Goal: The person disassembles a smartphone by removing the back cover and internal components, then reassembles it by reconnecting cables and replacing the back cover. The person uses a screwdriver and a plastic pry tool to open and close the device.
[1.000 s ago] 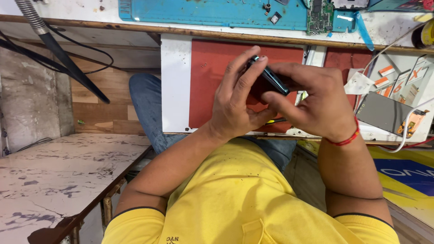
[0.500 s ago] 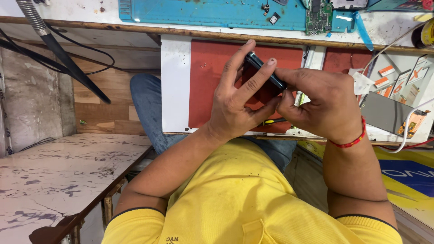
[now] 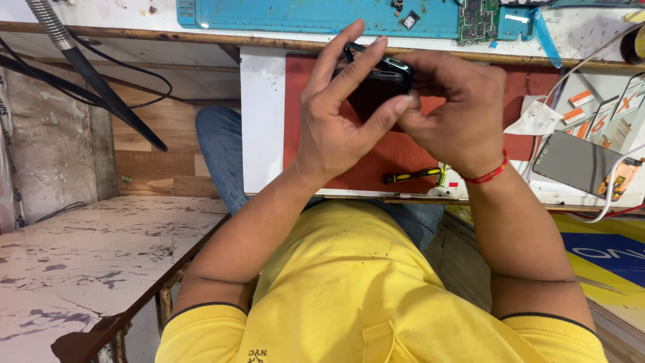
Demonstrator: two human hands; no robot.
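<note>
Now higher, perhaps tilted: phone [image 3: 376, 84] between left hand [image 3: 336, 128], right hand [image 3: 457, 114].

Phone [image 3: 376, 84] held between both hands above the pull-out tray [image 3: 262, 134], left hand [image 3: 336, 128] on its left side, right hand [image 3: 457, 114] on its right, both in closed grip around it. Screwdriver [image 3: 411, 176] lying on the tray mat below the hands, near the tray's front edge. Second phone [image 3: 576, 163] flat on the tray at far right, cable [image 3: 615, 195] across its right end. Work mat [image 3: 302, 13] on the tabletop [image 3: 134, 17] behind the tray, circuit board [image 3: 478, 19] on the mat's right part. Low slab [image 3: 74, 269] at lower left, beside the knee.
</note>
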